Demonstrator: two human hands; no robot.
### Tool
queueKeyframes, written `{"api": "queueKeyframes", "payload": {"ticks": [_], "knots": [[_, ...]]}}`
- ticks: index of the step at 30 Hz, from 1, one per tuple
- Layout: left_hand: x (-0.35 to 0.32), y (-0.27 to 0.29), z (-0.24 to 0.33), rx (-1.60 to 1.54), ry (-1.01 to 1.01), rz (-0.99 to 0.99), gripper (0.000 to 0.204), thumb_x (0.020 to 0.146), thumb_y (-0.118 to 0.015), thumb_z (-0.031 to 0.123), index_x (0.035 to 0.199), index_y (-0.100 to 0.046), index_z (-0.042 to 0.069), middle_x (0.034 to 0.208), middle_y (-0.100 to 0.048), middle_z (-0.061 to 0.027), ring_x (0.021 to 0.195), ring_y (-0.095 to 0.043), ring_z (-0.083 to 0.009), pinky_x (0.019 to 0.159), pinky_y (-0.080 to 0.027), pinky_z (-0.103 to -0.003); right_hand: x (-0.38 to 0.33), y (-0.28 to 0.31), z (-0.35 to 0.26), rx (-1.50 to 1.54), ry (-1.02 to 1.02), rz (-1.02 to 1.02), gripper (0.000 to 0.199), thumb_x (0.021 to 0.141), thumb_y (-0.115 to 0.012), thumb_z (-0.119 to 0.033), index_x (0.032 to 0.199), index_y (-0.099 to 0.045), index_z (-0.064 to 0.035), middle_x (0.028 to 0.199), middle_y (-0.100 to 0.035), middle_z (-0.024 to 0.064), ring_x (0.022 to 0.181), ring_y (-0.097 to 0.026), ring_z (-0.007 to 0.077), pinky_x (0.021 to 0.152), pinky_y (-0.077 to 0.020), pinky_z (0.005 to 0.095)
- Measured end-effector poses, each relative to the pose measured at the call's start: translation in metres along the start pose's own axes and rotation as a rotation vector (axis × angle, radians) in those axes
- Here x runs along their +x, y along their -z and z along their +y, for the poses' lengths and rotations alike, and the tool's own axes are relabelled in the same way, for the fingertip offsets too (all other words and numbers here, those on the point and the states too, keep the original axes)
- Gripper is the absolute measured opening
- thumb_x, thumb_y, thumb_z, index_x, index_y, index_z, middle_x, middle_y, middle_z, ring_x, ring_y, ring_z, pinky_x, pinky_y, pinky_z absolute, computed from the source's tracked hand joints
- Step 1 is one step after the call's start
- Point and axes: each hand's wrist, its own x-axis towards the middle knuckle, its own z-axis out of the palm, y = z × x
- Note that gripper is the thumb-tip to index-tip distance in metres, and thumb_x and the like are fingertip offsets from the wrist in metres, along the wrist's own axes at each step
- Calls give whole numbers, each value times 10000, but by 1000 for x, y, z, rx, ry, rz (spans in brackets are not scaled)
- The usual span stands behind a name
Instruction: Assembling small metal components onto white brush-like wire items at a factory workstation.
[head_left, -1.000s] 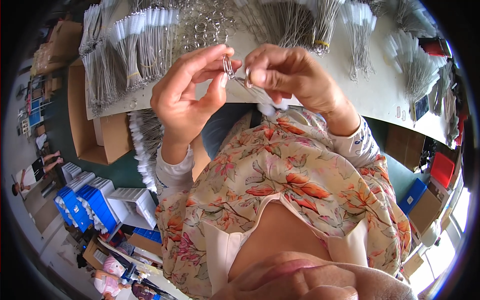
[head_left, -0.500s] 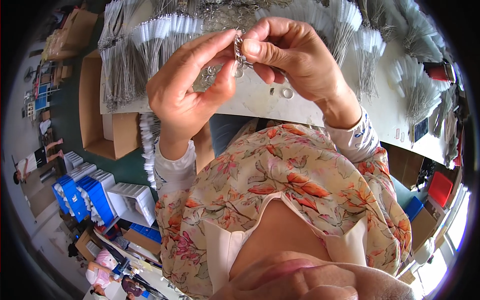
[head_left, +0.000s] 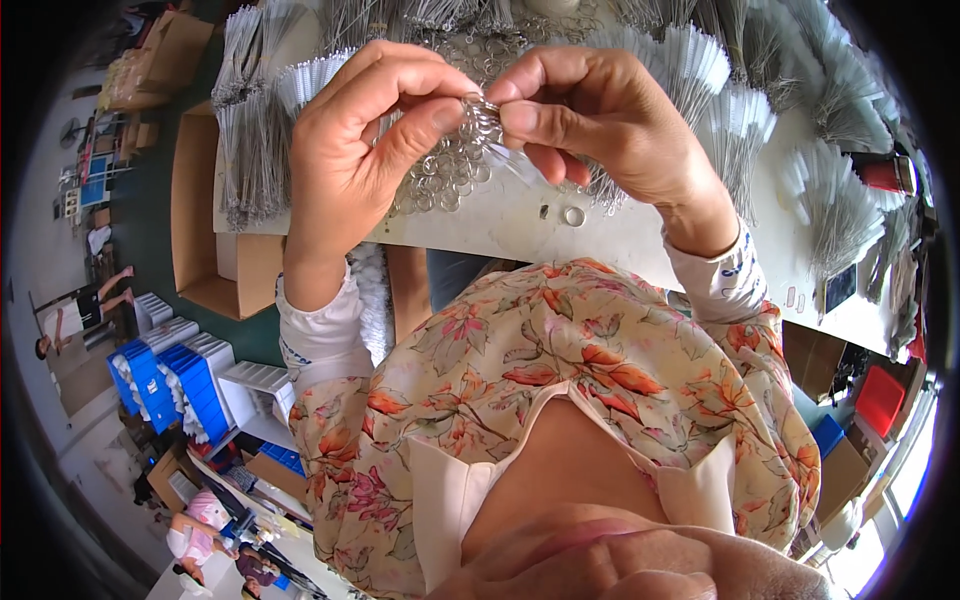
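Above the table's near edge, my left hand (head_left: 345, 150) pinches a small cluster of shiny metal rings (head_left: 483, 122) between thumb and fingers. Opposite it, my right hand (head_left: 625, 130) grips the same cluster, thumb against curled forefinger. A pale, thin, blurred strip (head_left: 515, 165) shows just below the rings; whether it is held or lies behind cannot be made out. Beneath and between the hands, a pile of loose metal rings (head_left: 440, 182) lies on the white table (head_left: 620, 235). One single ring (head_left: 573, 216) lies apart, below my right hand.
Bundles of thin wire brushes with white bristles stand at left (head_left: 250, 150) and right (head_left: 690, 70) on the table. An open cardboard box (head_left: 195, 210) is at its left side. Blue and white crates (head_left: 195, 385) are farther left. Other people (head_left: 200, 535) are in the background.
My left hand has turned and shifted slightly, uncovering more of the ring pile. The held rings have tilted and sit a little lower. Both hands still pinch them.
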Motion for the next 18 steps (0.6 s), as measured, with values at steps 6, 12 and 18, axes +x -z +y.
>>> {"api": "queueKeyframes", "payload": {"ticks": [6,12,18], "knots": [[-1,0,-9,-569,391,96,137,889,-559,129,921,-595,1,738,-568,-5,590,-469,-46,519,-378,-179,4,3,8,-42,31,11,144,852,-620,-146,922,-629,-20,687,-588,-8,546,-516,33,452,-377,181],[-4,9,9,68,292,-35,133,902,-525,105,959,-571,-6,703,-552,-19,557,-447,-52,508,-377,-191,16,-1,7,9,49,-9,150,851,-622,-131,936,-624,-7,708,-591,-5,540,-485,27,456,-364,176],[-21,29,9,-560,564,16,210,917,-496,113,1087,-511,-9,683,-509,-15,517,-384,-44,494,-345,-179,25,-17,12,-52,54,-59,137,850,-618,-104,944,-628,-6,709,-596,2,537,-487,27,442,-356,173]]}}
